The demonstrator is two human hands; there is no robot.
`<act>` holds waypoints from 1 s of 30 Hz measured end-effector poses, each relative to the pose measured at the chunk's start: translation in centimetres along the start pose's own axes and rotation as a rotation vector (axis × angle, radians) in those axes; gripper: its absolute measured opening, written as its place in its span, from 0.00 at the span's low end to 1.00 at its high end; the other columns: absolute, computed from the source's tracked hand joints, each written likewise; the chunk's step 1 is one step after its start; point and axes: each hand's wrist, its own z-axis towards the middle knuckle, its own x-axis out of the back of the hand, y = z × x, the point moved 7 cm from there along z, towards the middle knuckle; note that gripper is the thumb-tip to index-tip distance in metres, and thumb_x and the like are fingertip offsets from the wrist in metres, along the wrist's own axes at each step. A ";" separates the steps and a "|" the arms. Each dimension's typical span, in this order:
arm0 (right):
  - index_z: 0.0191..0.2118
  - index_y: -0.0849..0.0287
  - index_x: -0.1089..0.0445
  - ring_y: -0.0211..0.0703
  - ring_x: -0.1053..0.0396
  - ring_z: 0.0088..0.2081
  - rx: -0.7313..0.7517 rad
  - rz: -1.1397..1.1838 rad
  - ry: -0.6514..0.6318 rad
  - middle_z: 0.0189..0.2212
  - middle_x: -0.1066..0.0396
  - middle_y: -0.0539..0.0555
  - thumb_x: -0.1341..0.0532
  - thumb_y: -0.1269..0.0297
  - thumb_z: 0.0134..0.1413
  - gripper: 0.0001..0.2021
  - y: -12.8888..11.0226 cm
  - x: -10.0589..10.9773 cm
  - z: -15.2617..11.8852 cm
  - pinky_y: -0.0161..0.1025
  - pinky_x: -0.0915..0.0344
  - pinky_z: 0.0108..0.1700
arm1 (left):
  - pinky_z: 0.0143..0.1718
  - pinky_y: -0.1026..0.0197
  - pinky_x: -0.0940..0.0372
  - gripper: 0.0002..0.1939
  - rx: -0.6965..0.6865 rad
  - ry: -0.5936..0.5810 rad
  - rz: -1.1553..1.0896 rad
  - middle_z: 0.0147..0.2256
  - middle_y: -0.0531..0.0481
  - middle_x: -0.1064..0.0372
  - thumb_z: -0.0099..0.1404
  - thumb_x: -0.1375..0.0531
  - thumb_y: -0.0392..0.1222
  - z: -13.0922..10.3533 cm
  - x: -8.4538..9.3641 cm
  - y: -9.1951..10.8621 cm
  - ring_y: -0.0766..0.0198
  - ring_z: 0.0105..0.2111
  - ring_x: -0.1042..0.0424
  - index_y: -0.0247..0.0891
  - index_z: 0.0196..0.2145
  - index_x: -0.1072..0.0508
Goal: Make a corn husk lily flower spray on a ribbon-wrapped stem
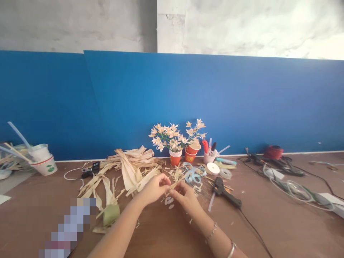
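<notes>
My left hand (154,189) and my right hand (186,197) meet over the middle of the table, fingertips nearly touching. Between them is a thin strip of dried corn husk (176,184), pinched by both hands; its lower end is hidden by fingers. A heap of dried husks (131,172) lies just beyond my left hand. Past my right hand are curled pale-blue ribbon pieces (192,173) and small husk scraps. Husk flowers on green stems (172,134) stand in red paper cups (175,158) behind the hands.
A black glue gun (225,192) lies to the right, its cord running toward the front edge. Nearby are tape rolls (213,168) and a cup of pens (209,157). Cables (298,190) spread at far right. A paper cup (44,165) stands left; a blue partition (188,89) backs the table.
</notes>
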 end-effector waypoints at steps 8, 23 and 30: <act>0.23 0.62 0.32 0.38 0.36 0.23 -0.106 0.290 -0.012 0.19 0.31 0.51 0.34 0.45 0.38 0.21 1.8 0.1 0.7 0.35 0.40 0.28 | 0.38 0.61 0.38 0.08 0.074 0.026 -0.228 0.32 0.51 0.31 0.52 0.42 0.33 0.0 -1.1 -0.8 0.64 0.34 0.32 0.36 0.33 0.31; 0.25 0.61 0.31 0.39 0.37 0.24 -0.003 -0.040 -0.054 0.21 0.32 0.51 0.43 0.47 0.50 0.20 0.5 -0.1 0.3 0.34 0.41 0.27 | 0.26 0.65 0.41 0.08 0.076 0.116 0.166 0.22 0.53 0.30 0.56 0.45 0.42 0.4 1.1 -2.0 0.64 0.24 0.32 0.37 0.26 0.29; 0.31 0.61 0.29 0.41 0.36 0.27 0.036 -0.161 -0.011 0.24 0.30 0.52 0.45 0.54 0.52 0.15 0.4 0.4 0.2 0.35 0.39 0.30 | 0.23 0.61 0.45 0.16 0.256 0.399 0.349 0.12 0.52 0.40 0.54 0.42 0.46 2.0 10.1 -4.9 0.55 0.21 0.32 0.40 0.12 0.35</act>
